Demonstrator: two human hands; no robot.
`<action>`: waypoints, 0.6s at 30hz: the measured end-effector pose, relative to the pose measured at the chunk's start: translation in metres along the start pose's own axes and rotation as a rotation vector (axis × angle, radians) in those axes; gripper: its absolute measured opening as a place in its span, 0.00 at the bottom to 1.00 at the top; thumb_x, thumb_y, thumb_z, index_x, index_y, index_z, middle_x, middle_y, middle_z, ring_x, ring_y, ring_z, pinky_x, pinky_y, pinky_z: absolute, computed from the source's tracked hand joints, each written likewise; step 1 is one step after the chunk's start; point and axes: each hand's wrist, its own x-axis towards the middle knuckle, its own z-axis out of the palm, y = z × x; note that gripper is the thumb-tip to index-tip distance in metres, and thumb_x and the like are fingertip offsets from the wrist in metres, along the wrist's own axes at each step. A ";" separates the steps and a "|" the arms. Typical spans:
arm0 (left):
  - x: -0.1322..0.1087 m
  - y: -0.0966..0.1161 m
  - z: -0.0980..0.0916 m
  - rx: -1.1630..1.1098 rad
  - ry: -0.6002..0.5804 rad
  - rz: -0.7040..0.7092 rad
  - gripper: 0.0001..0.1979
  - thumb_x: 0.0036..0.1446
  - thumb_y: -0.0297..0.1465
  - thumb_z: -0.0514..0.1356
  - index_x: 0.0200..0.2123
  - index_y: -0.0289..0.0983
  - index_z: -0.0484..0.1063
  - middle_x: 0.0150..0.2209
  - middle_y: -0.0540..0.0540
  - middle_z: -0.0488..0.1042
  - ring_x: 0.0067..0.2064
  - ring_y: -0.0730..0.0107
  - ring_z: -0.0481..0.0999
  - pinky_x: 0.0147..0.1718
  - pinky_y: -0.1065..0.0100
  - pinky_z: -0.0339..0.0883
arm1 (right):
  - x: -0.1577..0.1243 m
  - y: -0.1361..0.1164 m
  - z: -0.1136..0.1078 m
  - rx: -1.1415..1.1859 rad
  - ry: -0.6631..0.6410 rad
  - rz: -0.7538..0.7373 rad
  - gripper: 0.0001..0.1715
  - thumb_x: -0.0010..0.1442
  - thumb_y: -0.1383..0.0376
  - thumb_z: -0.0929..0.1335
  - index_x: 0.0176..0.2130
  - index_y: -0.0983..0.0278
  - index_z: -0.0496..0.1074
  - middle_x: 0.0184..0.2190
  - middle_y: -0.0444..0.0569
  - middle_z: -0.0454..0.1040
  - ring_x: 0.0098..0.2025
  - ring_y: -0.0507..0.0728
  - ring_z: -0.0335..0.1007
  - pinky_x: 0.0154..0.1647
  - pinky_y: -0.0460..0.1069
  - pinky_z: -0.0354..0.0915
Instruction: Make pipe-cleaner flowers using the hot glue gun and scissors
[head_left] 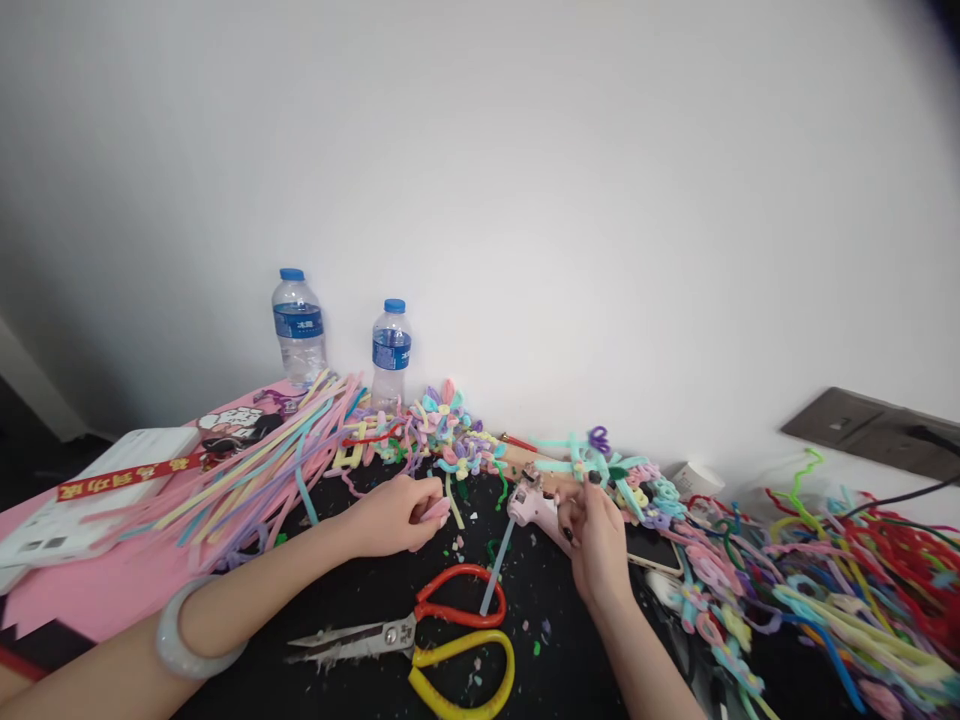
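My left hand (401, 515) is closed, its fingertips pressed round a small pink fuzzy piece (435, 510), mostly hidden. My right hand (598, 540) is pinched at the handle side of a pale pink glue gun (529, 505). Whatever lies between those fingers is hidden. A translucent glue stick (498, 568) sticks out of the gun's back end toward me, over the red handle loop of the scissors. Those scissors (390, 637), with one red and one yellow loop, lie slightly apart below both hands, blades to the left.
Pastel pipe cleaners (262, 460) fan out on the left beside a white box (112, 490). Two water bottles (298, 335) stand against the wall. Fuzzy flowers (450, 425) line the back. A phone (652, 550) lies right of my hand, near tangled pipe cleaners (862, 600) below a wall socket (862, 430).
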 end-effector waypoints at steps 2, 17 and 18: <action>0.000 -0.001 0.001 -0.007 0.025 -0.001 0.12 0.59 0.38 0.50 0.25 0.39 0.58 0.15 0.55 0.67 0.18 0.75 0.63 0.21 0.73 0.53 | 0.003 0.002 -0.002 0.069 -0.036 0.097 0.20 0.58 0.49 0.61 0.37 0.63 0.64 0.25 0.43 0.67 0.14 0.47 0.46 0.14 0.45 0.37; -0.004 0.014 -0.001 -0.179 -0.082 0.094 0.13 0.60 0.35 0.51 0.24 0.37 0.61 0.18 0.52 0.71 0.19 0.76 0.66 0.20 0.75 0.55 | -0.038 0.024 0.017 -0.617 -0.392 -0.221 0.16 0.63 0.62 0.58 0.31 0.64 0.69 0.16 0.40 0.59 0.19 0.53 0.56 0.21 0.47 0.49; -0.003 0.014 -0.001 -0.183 -0.078 0.103 0.14 0.60 0.35 0.50 0.24 0.37 0.61 0.18 0.52 0.70 0.19 0.76 0.66 0.20 0.75 0.55 | -0.039 0.025 0.018 -0.652 -0.411 -0.238 0.16 0.63 0.63 0.58 0.29 0.64 0.68 0.16 0.41 0.60 0.19 0.53 0.57 0.21 0.47 0.48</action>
